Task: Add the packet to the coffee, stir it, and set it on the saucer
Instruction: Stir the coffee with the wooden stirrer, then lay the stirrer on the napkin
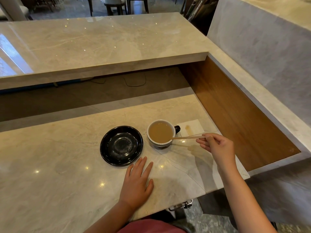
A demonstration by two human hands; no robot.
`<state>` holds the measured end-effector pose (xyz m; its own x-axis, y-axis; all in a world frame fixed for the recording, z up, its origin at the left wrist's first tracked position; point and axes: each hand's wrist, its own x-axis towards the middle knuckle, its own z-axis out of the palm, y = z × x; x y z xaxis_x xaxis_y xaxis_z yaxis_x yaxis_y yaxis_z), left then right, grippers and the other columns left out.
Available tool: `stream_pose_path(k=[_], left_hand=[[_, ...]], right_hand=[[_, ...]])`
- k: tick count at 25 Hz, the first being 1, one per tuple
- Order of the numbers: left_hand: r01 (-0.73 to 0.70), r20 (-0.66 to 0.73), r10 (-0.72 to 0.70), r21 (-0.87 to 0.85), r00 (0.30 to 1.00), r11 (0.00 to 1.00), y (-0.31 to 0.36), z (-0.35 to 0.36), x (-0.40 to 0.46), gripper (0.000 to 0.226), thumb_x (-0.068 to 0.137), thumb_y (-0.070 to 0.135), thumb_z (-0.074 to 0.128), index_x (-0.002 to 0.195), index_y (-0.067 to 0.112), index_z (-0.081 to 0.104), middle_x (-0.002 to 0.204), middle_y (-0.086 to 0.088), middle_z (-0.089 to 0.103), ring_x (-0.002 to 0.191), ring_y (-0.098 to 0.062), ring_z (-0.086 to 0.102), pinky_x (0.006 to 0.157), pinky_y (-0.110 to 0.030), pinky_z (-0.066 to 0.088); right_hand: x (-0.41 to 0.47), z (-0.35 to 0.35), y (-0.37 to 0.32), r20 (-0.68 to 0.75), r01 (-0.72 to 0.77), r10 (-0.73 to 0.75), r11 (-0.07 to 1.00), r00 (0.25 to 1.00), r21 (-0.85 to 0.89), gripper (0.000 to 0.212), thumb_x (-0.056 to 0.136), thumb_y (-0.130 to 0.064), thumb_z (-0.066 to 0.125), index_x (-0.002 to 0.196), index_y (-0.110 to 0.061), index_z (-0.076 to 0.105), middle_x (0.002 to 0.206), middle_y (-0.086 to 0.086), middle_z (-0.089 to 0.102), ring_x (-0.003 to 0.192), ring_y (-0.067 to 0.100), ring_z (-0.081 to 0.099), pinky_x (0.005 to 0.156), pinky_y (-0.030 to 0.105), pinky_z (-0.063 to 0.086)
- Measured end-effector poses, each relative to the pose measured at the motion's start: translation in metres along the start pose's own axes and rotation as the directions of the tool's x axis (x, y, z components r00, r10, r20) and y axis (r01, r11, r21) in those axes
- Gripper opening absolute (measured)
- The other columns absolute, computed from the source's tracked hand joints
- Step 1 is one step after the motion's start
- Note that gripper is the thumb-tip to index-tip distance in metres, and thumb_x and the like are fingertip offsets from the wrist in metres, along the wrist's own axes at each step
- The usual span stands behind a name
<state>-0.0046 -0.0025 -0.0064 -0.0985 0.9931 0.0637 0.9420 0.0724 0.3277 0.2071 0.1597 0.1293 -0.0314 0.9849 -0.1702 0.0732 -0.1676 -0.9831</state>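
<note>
The right hand pinched a wooden stick; its far tip dipped in the cup. The left hand lay flat, open.

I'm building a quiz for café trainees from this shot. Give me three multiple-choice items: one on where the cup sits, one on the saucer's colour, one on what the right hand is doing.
1. Where is the cup?
A. on the saucer
B. on the counter, right of the saucer
C. in the left hand

2. What colour is the saucer?
A. white
B. black
C. red

3. What is the right hand doing?
A. lying flat
B. pinching the handle
C. holding the stir stick

Key: B, the cup stands on marble and the saucer is empty; B, it is glossy black; C, the grip pinches the stick, its tip in the coffee.
</note>
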Motion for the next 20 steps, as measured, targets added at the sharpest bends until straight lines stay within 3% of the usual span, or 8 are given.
stream_pose_path(k=[3, 8, 11, 14, 16, 18, 20], left_hand=[[-0.001, -0.002, 0.001, 0.003, 1.0, 1.0, 0.0, 0.0, 0.0, 0.056, 0.089, 0.041, 0.039, 0.14, 0.019, 0.044, 0.147, -0.01, 0.037, 0.137, -0.023, 0.025, 0.108, -0.042, 0.015], [0.001, -0.002, -0.001, -0.007, 1.0, 1.0, -0.001, 0.001, 0.0, 0.056, 0.09, 0.042, 0.039, 0.141, 0.02, 0.043, 0.148, -0.009, 0.036, 0.138, -0.022, 0.024, 0.108, -0.042, 0.015], [0.001, -0.005, -0.001, -0.009, 1.0, 1.0, -0.001, 0.0, 0.001, 0.056, 0.089, 0.041, 0.039, 0.141, 0.02, 0.043, 0.148, -0.008, 0.036, 0.137, -0.022, 0.025, 0.108, -0.042, 0.015], [-0.003, -0.009, 0.003, -0.013, 1.0, 1.0, -0.001, 0.001, 0.0, 0.056, 0.089, 0.041, 0.04, 0.141, 0.02, 0.043, 0.149, -0.008, 0.035, 0.138, -0.022, 0.024, 0.109, -0.041, 0.014], [-0.001, -0.015, 0.001, -0.013, 1.0, 1.0, -0.001, 0.0, -0.001, 0.056, 0.089, 0.041, 0.04, 0.141, 0.02, 0.043, 0.149, -0.008, 0.035, 0.137, -0.021, 0.024, 0.109, -0.039, 0.013], [-0.003, -0.018, 0.003, -0.011, 1.0, 1.0, 0.0, 0.0, -0.001, 0.056, 0.09, 0.041, 0.04, 0.141, 0.02, 0.043, 0.149, -0.008, 0.035, 0.137, -0.021, 0.025, 0.109, -0.039, 0.013], [-0.011, -0.02, 0.01, -0.015, 1.0, 1.0, -0.001, 0.0, 0.0, 0.056, 0.09, 0.041, 0.04, 0.141, 0.02, 0.043, 0.148, -0.008, 0.035, 0.138, -0.022, 0.025, 0.109, -0.04, 0.015]], right_hand=[[0.003, -0.01, -0.01, -0.01, 0.055, -0.055, 0.998, 0.998, -0.021, 0.017, 0.091, -0.005, 0.05, 0.089, -0.006, 0.067, 0.081, 0.011, 0.07, 0.07, 0.009, 0.071, 0.062, 0.015, 0.057], [0.024, -0.03, -0.015, -0.002, 0.198, -0.2, 0.973, 0.98, -0.12, 0.016, 0.09, -0.009, 0.052, 0.097, -0.01, 0.067, 0.087, 0.005, 0.071, 0.079, 0.009, 0.07, 0.069, 0.017, 0.057], [0.044, -0.036, -0.004, 0.043, 0.277, -0.276, 0.92, 0.96, -0.277, 0.019, 0.089, -0.01, 0.055, 0.103, -0.007, 0.067, 0.092, 0.01, 0.072, 0.077, 0.011, 0.07, 0.074, 0.022, 0.058], [0.056, -0.026, 0.01, 0.184, 0.468, -0.435, 0.752, 0.881, -0.464, 0.017, 0.086, -0.006, 0.06, 0.101, -0.006, 0.069, 0.095, 0.008, 0.072, 0.084, 0.015, 0.068, 0.079, 0.016, 0.052], [0.061, -0.019, 0.022, 0.343, 0.663, -0.58, 0.533, 0.739, -0.526, 0.016, 0.084, -0.004, 0.062, 0.097, -0.005, 0.07, 0.093, 0.011, 0.074, 0.084, 0.016, 0.068, 0.078, 0.012, 0.049], [0.065, -0.019, 0.036, 0.51, 0.775, -0.594, 0.371, 0.622, -0.513, 0.018, 0.084, -0.008, 0.059, 0.099, -0.004, 0.069, 0.092, 0.013, 0.074, 0.083, 0.022, 0.07, 0.075, 0.026, 0.055], [0.065, -0.025, 0.048, 0.609, 0.818, -0.561, 0.26, 0.561, -0.513, 0.023, 0.086, -0.014, 0.054, 0.101, -0.004, 0.068, 0.095, 0.013, 0.074, 0.083, 0.024, 0.071, 0.07, 0.037, 0.06]])
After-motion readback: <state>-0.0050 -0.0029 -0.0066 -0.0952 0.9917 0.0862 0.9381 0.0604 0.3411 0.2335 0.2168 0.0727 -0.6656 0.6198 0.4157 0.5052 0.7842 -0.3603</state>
